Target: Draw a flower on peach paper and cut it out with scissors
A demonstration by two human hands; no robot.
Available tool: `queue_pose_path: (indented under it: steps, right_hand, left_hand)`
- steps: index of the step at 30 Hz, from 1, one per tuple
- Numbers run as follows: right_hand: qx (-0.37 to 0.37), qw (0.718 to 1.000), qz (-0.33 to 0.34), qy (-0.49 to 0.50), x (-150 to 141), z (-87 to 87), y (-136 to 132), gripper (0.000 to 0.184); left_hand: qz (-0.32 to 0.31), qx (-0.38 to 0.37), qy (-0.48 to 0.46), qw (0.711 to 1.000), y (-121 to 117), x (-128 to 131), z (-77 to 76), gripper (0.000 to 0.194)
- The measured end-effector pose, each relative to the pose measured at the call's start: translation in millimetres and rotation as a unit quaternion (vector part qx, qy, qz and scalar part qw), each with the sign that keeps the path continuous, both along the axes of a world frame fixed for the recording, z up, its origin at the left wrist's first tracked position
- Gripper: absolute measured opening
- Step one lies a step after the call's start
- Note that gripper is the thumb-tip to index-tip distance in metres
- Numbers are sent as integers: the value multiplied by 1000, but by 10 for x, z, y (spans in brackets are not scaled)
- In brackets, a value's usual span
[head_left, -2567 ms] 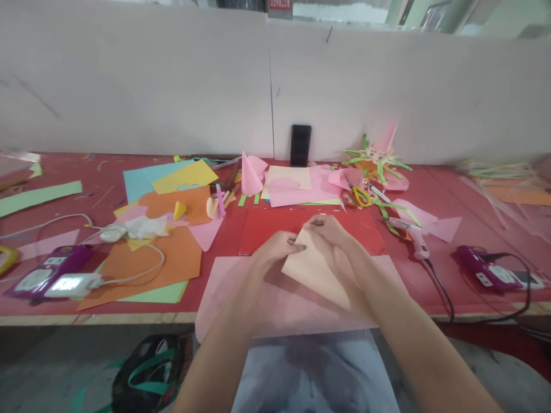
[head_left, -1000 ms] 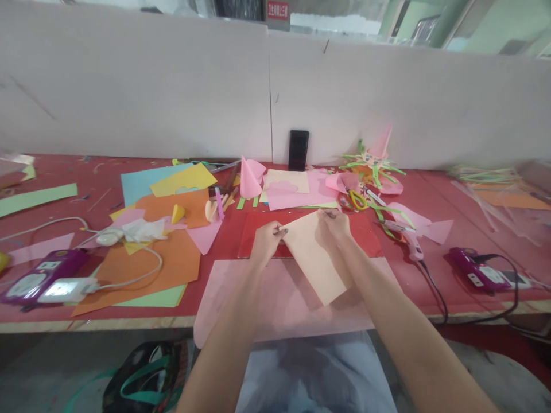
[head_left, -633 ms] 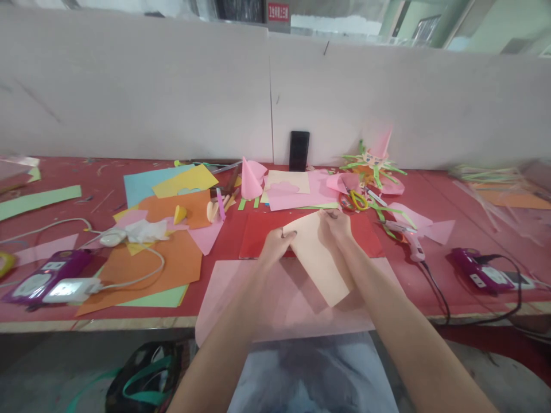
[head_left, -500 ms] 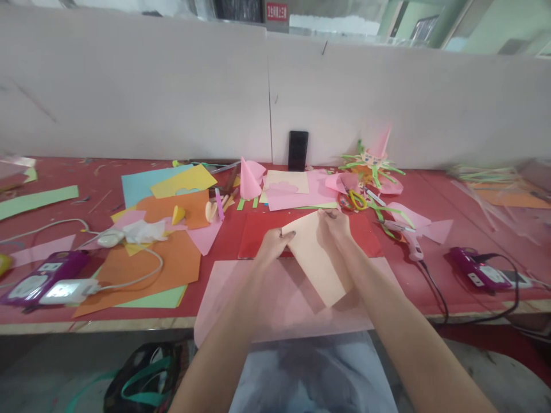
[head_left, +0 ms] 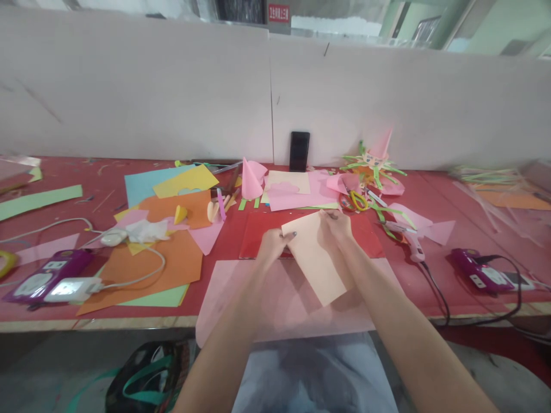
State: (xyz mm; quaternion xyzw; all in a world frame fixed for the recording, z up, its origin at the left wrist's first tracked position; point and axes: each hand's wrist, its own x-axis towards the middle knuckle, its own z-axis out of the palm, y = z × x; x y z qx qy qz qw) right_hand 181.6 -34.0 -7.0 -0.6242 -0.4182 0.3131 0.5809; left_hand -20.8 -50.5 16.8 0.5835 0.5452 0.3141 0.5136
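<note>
A peach paper sheet [head_left: 316, 258] is held up over the red table [head_left: 434, 195], tilted with one corner pointing down toward me. My left hand [head_left: 273, 244] pinches its left corner between thumb and fingers. My right hand [head_left: 336, 225] pinches its top corner. Under the sheet lie a large pale pink sheet [head_left: 245, 298] that overhangs the table's front edge and a red sheet [head_left: 262, 229] behind it.
Orange, blue, yellow and green papers [head_left: 172, 229] are scattered at left, with a purple power strip [head_left: 47, 275] and white cable. Scissors [head_left: 355, 199], a glue gun [head_left: 413, 244] and a second power strip [head_left: 482, 269] lie at right. A dark phone [head_left: 299, 151] leans on the white partition.
The peach sheet was folded low against the pink sheet 2.6 s ago. Since then both hands opened it out and lifted it; over the last second it barely moved.
</note>
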Motion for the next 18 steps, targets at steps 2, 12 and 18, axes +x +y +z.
queue_pose_path:
  steps: [2,12,18]
  right_hand:
    - [-2,1000,-8,1,10,-19,15,32]
    - [1,999,-40,-8,36,-42,44,32]
    - [6,999,-42,-4,19,-44,37,31]
  left_hand:
    - [-7,6,-17,1000,-1,-6,-11,16]
    - [46,38,-34,998,26,-14,-58,17]
    - [67,79,17,994,75,-24,-17,21]
